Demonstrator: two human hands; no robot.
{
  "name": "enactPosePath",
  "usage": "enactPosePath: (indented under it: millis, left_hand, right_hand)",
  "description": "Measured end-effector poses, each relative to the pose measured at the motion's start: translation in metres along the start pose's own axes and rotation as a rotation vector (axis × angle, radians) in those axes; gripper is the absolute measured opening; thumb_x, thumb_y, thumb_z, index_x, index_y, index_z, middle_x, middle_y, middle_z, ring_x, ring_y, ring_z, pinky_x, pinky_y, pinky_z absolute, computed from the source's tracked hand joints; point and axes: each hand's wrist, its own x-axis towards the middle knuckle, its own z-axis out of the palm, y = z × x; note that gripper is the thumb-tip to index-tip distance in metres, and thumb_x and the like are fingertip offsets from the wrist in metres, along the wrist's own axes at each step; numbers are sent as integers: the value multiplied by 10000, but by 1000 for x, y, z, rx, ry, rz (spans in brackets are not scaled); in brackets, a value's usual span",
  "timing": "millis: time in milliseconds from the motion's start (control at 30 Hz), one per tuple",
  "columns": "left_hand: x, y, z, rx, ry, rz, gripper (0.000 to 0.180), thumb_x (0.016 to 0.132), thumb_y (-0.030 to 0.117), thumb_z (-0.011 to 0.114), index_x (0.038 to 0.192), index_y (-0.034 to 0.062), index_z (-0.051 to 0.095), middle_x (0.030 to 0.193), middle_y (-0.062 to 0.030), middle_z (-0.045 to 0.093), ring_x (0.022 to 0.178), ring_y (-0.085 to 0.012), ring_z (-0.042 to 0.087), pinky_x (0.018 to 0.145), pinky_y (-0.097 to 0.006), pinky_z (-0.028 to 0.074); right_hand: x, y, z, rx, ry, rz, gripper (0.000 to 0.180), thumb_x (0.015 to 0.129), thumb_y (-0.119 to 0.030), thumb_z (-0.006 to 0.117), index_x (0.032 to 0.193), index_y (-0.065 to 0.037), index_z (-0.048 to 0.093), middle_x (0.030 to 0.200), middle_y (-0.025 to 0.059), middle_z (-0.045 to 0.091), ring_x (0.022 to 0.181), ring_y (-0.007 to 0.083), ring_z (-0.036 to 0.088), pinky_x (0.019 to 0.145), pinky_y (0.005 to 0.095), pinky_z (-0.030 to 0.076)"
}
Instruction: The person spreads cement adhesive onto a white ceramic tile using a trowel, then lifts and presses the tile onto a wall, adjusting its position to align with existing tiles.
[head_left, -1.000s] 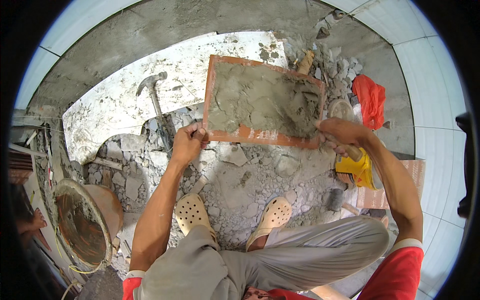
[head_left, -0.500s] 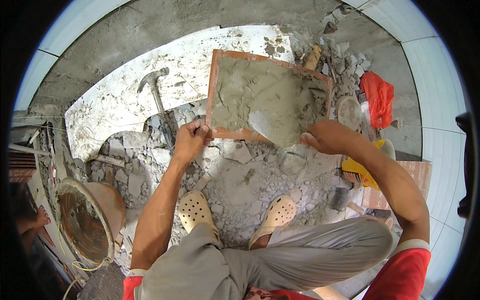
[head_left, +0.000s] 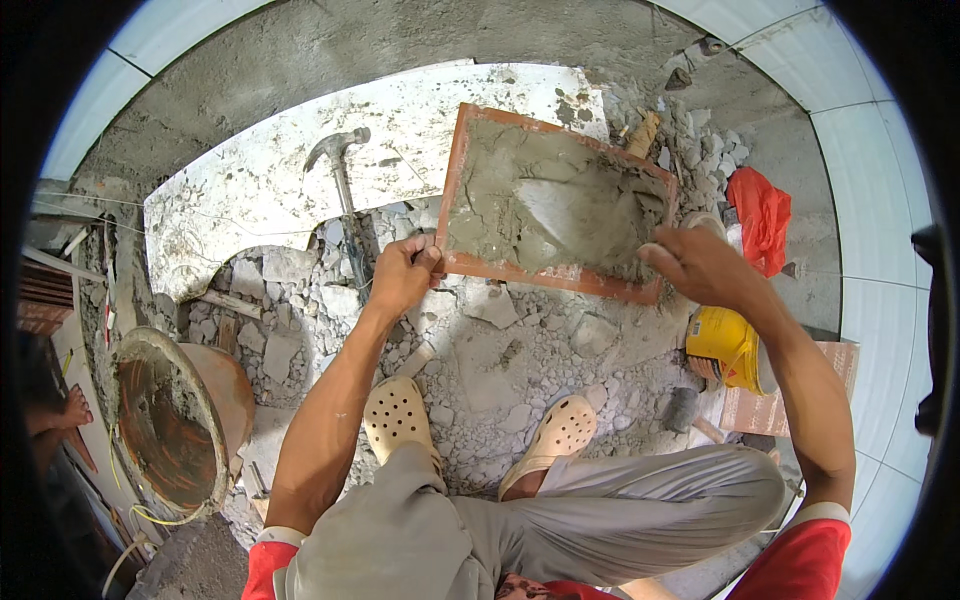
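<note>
I squat over rubble with a terracotta tile (head_left: 560, 278) held up in front of me, its face covered in wet grey mortar (head_left: 500, 200). My left hand (head_left: 405, 272) pinches the tile's lower left corner. At the tile's right edge, my right hand (head_left: 705, 268) grips a trowel (head_left: 555, 215) whose pale blade lies flat on the mortar. My feet in beige perforated clogs (head_left: 395, 415) stand on the rubble below the tile.
A claw hammer (head_left: 340, 165) lies on a white slab (head_left: 250, 190) at the left. A mortar-stained orange basin (head_left: 175, 425) sits at lower left, near another person's foot (head_left: 72, 408). A yellow container (head_left: 725, 345), a red cloth (head_left: 762, 215) and white wall tiles (head_left: 870, 200) are to the right.
My right hand swept the trowel left across the mortar, then back to the tile's right edge. The tile shifted slightly right; my left hand kept its grip.
</note>
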Motion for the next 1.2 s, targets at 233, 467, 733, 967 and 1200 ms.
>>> enactPosePath:
  millis: [233,467,733,967,1200]
  left_hand:
    - [2,-8,-4,6,-65,3,227,1064,146,571,1109,-8,731,806,-27,679,679,-82,571,622,-261,494]
    - [0,-8,-2,-42,-45,-15,224,1061,147,576,1114,-6,731,811,-32,688,701,-85,601,641,-257,516]
    - [-1,-5,-1,-28,-21,-33,225,1061,144,572,1118,-5,731,861,-34,701,747,-93,641,665,-259,542]
    - [-1,-5,-2,-14,-31,-20,234,1061,148,575,1138,-12,728,841,-34,698,741,-91,639,660,-256,536]
    - [-2,-4,-3,-48,-42,-1,224,1057,149,581,1078,-23,723,817,-43,694,699,-93,610,647,-266,528]
  right_hand:
    - [-4,-47,30,929,-484,470,464,1055,-450,451,914,-19,552,644,48,536,415,144,511,371,322,436]
    - [3,-72,53,856,-482,364,503,1079,-475,415,982,-3,558,654,60,539,435,159,547,363,326,449]
    - [26,-54,47,101,-241,57,465,1055,-430,469,1049,8,625,718,186,645,614,321,673,568,450,549]
    - [13,-54,-8,-427,47,-23,352,976,-383,579,945,-46,675,729,208,687,731,426,686,706,546,538]
    - [27,-35,1,-419,19,-239,296,923,-323,676,916,-46,573,902,140,640,830,385,656,704,517,512]
